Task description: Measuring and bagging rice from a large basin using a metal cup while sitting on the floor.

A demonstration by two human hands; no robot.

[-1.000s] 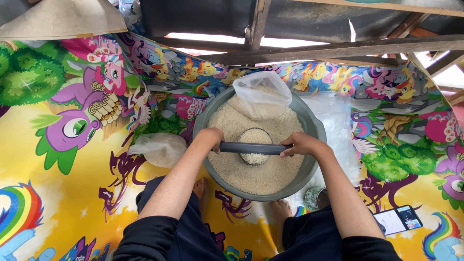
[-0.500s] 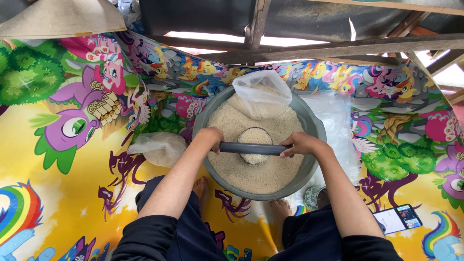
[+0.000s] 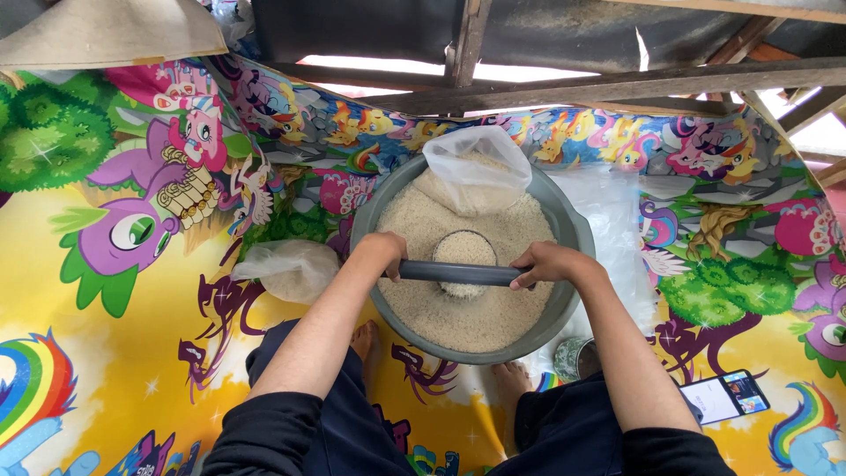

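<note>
A large grey basin point(image 3: 573, 231) full of white rice sits on the mat in front of me. A round cup point(image 3: 464, 253) filled level with rice stands in the middle of it. Both hands hold a dark grey bar point(image 3: 456, 273) laid across the cup's near rim: my left hand point(image 3: 384, 251) grips its left end, my right hand point(image 3: 545, 263) its right end. An open clear plastic bag point(image 3: 478, 172) partly filled with rice rests at the basin's far side.
A tied bag of rice point(image 3: 291, 269) lies left of the basin, loose clear plastic point(image 3: 610, 204) to its right. A small tin point(image 3: 575, 357) and a phone point(image 3: 724, 397) lie near my right knee. The colourful cartoon mat point(image 3: 115, 291) covers the floor. Wooden beams point(image 3: 564, 84) cross overhead.
</note>
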